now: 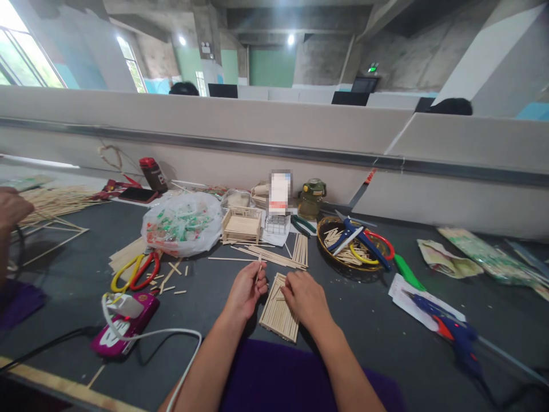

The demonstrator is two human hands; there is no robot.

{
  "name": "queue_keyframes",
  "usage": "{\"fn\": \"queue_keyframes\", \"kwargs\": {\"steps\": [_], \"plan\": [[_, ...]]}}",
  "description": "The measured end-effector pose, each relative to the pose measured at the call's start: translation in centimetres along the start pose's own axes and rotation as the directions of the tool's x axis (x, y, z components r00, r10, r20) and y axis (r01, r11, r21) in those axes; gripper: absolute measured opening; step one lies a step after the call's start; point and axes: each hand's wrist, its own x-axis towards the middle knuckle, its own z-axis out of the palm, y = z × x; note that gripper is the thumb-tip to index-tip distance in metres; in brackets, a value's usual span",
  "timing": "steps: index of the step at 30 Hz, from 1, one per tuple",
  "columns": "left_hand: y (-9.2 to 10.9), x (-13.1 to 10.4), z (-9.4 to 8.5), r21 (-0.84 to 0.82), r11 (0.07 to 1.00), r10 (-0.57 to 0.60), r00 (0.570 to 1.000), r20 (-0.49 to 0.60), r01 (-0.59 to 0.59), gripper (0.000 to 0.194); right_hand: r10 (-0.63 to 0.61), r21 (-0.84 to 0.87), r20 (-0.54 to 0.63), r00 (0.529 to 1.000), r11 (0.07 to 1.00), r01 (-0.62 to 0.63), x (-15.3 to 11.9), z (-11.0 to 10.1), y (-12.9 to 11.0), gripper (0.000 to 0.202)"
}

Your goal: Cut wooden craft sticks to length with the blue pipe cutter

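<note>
My left hand (250, 289) is closed around thin wooden sticks (259, 264), their tips poking up between thumb and fingers; how many is hidden. My right hand (307, 297) bends over the upper right of a flat panel of wooden sticks (278, 320) laid side by side. Its thumb and fingers close on a short wooden stick (279, 298) that lies across the panel, mostly covered. Just beyond the hands lie loose sticks (274, 256) and a row of cut sticks (301, 250). Behind these stands a small stick-built piece with railings (241, 225).
To the right are a basket (328, 260) with sticks and cutters (364, 240), and a blue glue gun (450, 326). Scissors (135, 273), a plastic bag (182, 223) and a magenta power strip (126, 326) with a white cable lie left. Another person's hand (12, 206) is far left.
</note>
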Motion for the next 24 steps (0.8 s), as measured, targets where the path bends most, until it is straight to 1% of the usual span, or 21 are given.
{"fn": "queue_keyframes", "kwargs": {"steps": [2, 6, 11, 14, 15, 17, 20, 22, 24], "plan": [[0.0, 0.0, 0.0, 0.014, 1.0, 0.016, 1.0, 0.007, -0.016, 0.024, -0.003, 0.055, 0.014, 1.0, 0.998, 0.003, -0.2, -0.3, 0.4, 0.004], [0.1, 0.0, 0.0, 0.006, 1.0, 0.01, 1.0, 0.02, -0.01, 0.02, -0.08, 0.161, 0.097, 0.992, 0.985, 0.064, -0.6, -0.8, 1.2, 0.006], [0.6, -0.2, 0.1, -0.11, 0.993, -0.039, 0.998, 0.057, 0.045, 0.012, -0.117, 0.174, 0.178, 0.977, 0.981, 0.086, -1.0, -1.2, 1.0, 0.009], [0.8, -0.4, 0.3, -0.175, 0.982, -0.056, 0.993, 0.1, 0.073, 0.01, -0.154, 0.232, 0.258, 0.954, 0.968, 0.094, -1.3, -1.2, 0.6, 0.011], [0.8, -0.5, 0.3, -0.191, 0.978, -0.062, 0.992, 0.114, 0.083, 0.01, -0.164, 0.254, 0.263, 0.951, 0.962, 0.096, -1.3, -1.2, 0.5, 0.01], [0.8, -0.5, 0.4, -0.217, 0.971, -0.067, 0.988, 0.137, 0.096, 0.011, -0.14, 0.263, 0.21, 0.968, 0.961, 0.082, -1.1, -1.1, 0.5, 0.008], [0.7, -0.6, 0.4, -0.233, 0.968, -0.053, 0.986, 0.156, 0.088, 0.011, -0.015, 0.16, 0.076, 0.997, 0.987, 0.003, -0.7, -0.8, 0.5, 0.009], [0.5, -0.6, 0.5, -0.229, 0.97, -0.041, 0.987, 0.155, 0.077, 0.008, 0.025, 0.082, 0.047, 0.999, 0.996, -0.028, -0.5, -0.6, 0.5, 0.01], [0.4, -0.6, 0.5, -0.212, 0.975, -0.043, 0.989, 0.142, 0.073, 0.008, 0.025, 0.033, 0.038, 0.999, 0.999, -0.026, -0.5, -0.3, 0.4, 0.01]]}}
